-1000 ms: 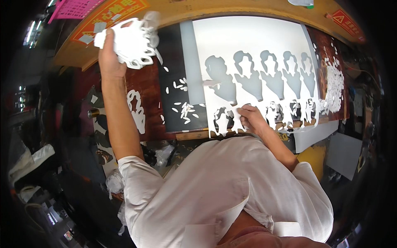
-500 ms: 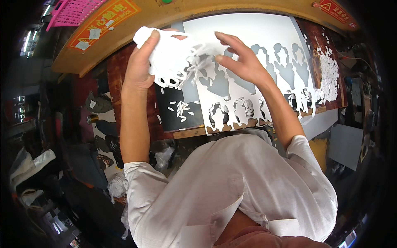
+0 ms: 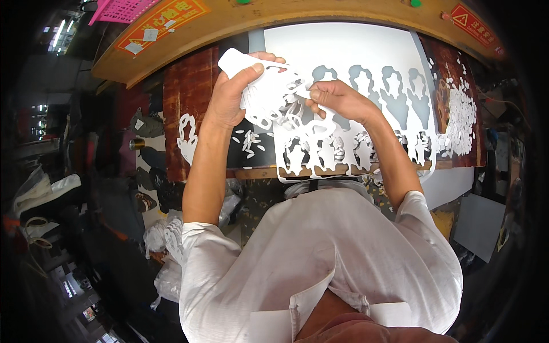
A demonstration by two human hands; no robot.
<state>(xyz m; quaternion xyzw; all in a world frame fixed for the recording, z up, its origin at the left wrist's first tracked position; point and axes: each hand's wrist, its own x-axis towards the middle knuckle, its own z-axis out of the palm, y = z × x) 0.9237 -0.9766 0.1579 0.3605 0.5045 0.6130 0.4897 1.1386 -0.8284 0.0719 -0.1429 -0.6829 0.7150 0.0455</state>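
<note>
My left hand (image 3: 234, 91) is closed round a stack of white die-cut pieces (image 3: 260, 94), which look like shoe uppers. Their solid end points up and left, and their cut loops hang toward the lower right. At the stack's right side, my right hand (image 3: 337, 98) pinches the looped edge of a white piece. Beneath both hands lies a large white sheet (image 3: 343, 43) with rows of matching cut-out openings. A single white cut piece (image 3: 187, 137) rests on the reddish-brown board, left of my left forearm.
Small white oval scraps (image 3: 249, 143) lie on the dark surface below the stack, and a bigger heap of scraps (image 3: 459, 123) covers the right end. A yellow machine beam (image 3: 320, 12) spans the far side. A pink basket (image 3: 117, 10) stands at the upper left.
My right hand has gone from open fingers to a pinch at the stack's edge. The view has shifted, and the single piece on the left board now shows.
</note>
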